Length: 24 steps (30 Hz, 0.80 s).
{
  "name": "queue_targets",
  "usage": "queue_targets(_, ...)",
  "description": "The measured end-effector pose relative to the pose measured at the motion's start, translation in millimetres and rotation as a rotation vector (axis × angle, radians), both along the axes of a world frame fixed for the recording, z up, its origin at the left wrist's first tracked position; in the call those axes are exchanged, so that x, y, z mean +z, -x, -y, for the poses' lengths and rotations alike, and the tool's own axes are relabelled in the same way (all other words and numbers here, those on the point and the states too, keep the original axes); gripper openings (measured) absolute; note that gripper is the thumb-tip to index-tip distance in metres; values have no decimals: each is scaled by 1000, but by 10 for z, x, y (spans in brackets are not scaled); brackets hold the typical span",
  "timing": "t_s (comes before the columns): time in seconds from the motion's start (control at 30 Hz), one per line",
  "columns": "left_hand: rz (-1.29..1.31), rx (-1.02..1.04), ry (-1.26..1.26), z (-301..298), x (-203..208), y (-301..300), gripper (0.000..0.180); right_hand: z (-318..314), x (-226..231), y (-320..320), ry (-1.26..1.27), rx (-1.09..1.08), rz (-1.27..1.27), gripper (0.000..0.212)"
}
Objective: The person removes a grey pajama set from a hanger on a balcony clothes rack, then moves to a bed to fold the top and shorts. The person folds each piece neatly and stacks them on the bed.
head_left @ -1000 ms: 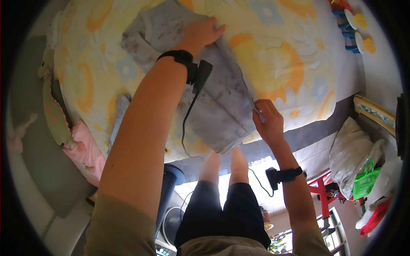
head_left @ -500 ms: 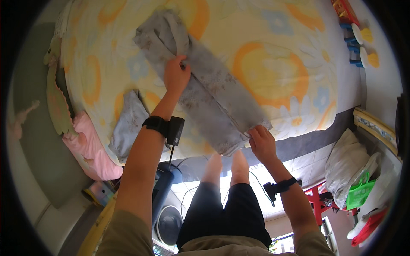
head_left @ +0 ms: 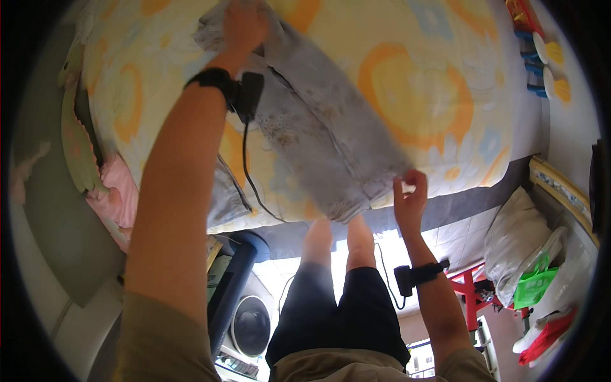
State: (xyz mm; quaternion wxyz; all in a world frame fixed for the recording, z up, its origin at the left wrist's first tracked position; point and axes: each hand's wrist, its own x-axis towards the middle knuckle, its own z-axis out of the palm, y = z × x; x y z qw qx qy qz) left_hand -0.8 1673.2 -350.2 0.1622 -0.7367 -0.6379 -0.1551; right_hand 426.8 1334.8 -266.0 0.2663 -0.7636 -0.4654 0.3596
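We find the grey floral garment (head_left: 318, 137) stretched lengthwise across the bed (head_left: 439, 83), over its yellow flowered cover. Our left hand (head_left: 245, 25) is clenched on the far end; our right hand (head_left: 410, 200) pinches the near hem at the bed's edge. We judge the cloth light, limp and creasing easily, not fragile. Best held at the ends or corners, kept taut.

Olive short sleeves; black shorts; bare feet — black cabled wristbands on both wrists.
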Motion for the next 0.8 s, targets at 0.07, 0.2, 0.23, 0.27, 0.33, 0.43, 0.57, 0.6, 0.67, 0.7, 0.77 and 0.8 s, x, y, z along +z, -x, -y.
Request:
queue_targets(0.07, 135, -10, 130, -187, -24, 61, 58, -91, -38, -53, -187, 53, 206, 37)
queue_targets(0.2, 247, 95, 368, -592, -51, 306, 59, -337, -221, -205, -219, 196, 289, 32)
queue_targets(0.23, 254, 45, 366, -705, -14, 440, 53, -377, -257, -268, -137, 252, 284, 30)
queue_targets(0.27, 263, -1, 364, -784, -24, 517, 48, -410, -292, -331, -23, 299, 297, 28)
queue_targets(0.33, 413, 235, 431, -818, -28, 656, 48, -436, -344, -414, 5, 245, 152, 21)
queue_targets(0.43, 333, 421, 406, -787, 75, 705, 49, -448, -353, -510, 93, 180, -52, 21)
queue_targets(0.57, 269, 329, 174, -357, 261, 398, 50, -428, -289, -562, 165, 230, -36, 24)
queue_targets(0.6, 320, 179, 99, -135, 292, 271, 49, -424, -278, -570, 190, 242, -12, 25)
queue_targets(0.67, 359, 1, 16, 434, 362, -3, 48, -425, -274, -583, 214, 246, -41, 28)
queue_targets(0.7, 357, -23, 28, 822, 374, -179, 49, -423, -286, -582, 210, 259, -62, 29)
queue_targets(0.77, 436, -31, 43, 1658, 397, -567, 48, -437, -326, -584, 255, 259, -42, 29)
queue_targets(0.8, 528, 48, 63, 2097, 412, -778, 47, -448, -349, -583, 204, 241, -142, 28)
